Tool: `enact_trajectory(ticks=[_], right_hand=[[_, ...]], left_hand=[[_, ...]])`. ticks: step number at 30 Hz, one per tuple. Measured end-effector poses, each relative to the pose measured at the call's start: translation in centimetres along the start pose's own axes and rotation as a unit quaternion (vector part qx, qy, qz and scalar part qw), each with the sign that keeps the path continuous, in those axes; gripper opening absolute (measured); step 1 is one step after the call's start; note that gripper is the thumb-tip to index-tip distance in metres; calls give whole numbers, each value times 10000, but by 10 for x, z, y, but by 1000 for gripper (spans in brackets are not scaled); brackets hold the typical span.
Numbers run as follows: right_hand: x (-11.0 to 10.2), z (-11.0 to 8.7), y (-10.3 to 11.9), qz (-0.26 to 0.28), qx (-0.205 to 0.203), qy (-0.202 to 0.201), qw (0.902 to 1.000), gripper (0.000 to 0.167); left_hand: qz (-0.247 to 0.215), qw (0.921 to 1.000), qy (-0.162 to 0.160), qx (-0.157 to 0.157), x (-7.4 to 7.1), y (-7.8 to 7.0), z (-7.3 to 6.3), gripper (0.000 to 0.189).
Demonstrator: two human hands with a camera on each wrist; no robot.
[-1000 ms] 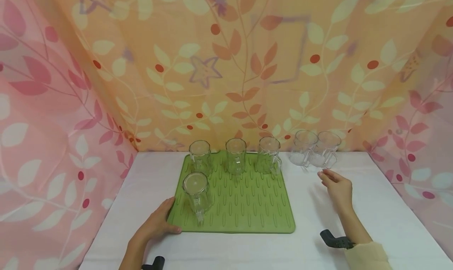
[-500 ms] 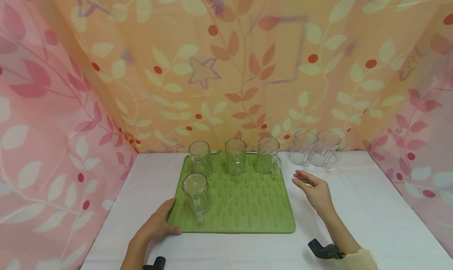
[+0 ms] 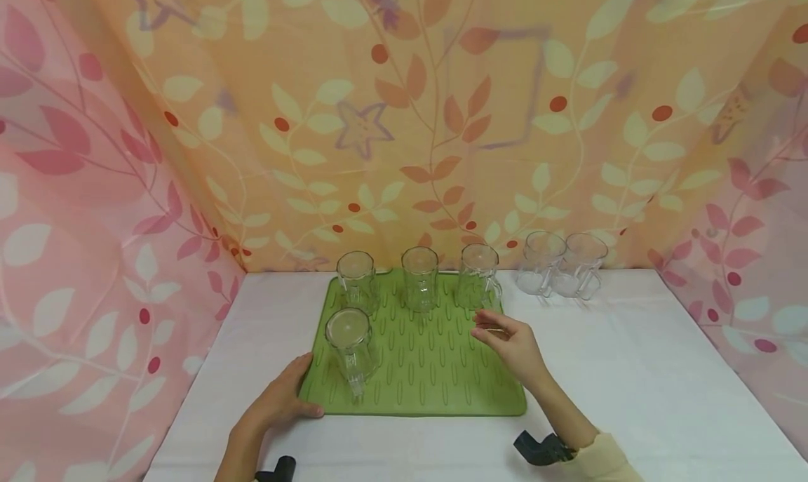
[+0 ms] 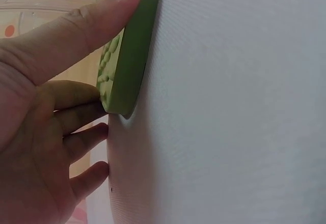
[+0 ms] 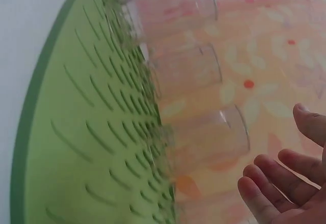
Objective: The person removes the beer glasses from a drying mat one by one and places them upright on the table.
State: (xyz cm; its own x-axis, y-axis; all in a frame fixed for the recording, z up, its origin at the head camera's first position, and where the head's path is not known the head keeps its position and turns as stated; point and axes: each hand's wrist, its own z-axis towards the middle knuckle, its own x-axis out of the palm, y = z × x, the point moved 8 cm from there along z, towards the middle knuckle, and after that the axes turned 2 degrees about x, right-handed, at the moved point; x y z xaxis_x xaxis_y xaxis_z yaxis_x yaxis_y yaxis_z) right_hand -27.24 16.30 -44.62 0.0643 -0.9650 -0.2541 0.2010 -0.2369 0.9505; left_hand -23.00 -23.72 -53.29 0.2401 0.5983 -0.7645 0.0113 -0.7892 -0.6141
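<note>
A green ribbed drying mat point(image 3: 435, 377) lies on the white table. My left hand point(image 3: 282, 392) rests at its near left corner, thumb against the front edge and fingers along the left side; the left wrist view shows the thumb point(image 4: 76, 35) over the mat's rim. Clear glass mugs stand base up on the mat: a back left mug point(image 3: 357, 282), a back middle mug point(image 3: 421, 278), a back right mug point(image 3: 478, 278) and a front left mug point(image 3: 350, 345). My right hand point(image 3: 514, 342) hovers over the mat's right part, fingers loosely bent and holding nothing, just in front of the back right mug.
Two more glass mugs, a nearer-left one point(image 3: 536, 264) and a right one point(image 3: 581, 268), stand upright close together on the white tablecloth point(image 3: 644, 370), right of the mat. A patterned orange curtain point(image 3: 303, 187) hangs right behind the mugs.
My right hand has moved left, from in front of the two mugs off the mat to over the mat's right side. My left hand, the mat and all the mugs keep their places.
</note>
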Motion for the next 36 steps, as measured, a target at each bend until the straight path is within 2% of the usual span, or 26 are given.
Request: enact_trajectory(ticks=[11,22,36], right_hand=[[64,2,8,205,-235,860,9958,40],[120,-4,16,307,-354,1733,9838,40],[181,-22,11,614,-277,2425,9678,41]], left_hand=[[-48,10000,-14,-9,0,-1,1,121],[18,10000,-17,-64,0,1,2,121],[-11,10000,-4,-42,0,1,2,119]])
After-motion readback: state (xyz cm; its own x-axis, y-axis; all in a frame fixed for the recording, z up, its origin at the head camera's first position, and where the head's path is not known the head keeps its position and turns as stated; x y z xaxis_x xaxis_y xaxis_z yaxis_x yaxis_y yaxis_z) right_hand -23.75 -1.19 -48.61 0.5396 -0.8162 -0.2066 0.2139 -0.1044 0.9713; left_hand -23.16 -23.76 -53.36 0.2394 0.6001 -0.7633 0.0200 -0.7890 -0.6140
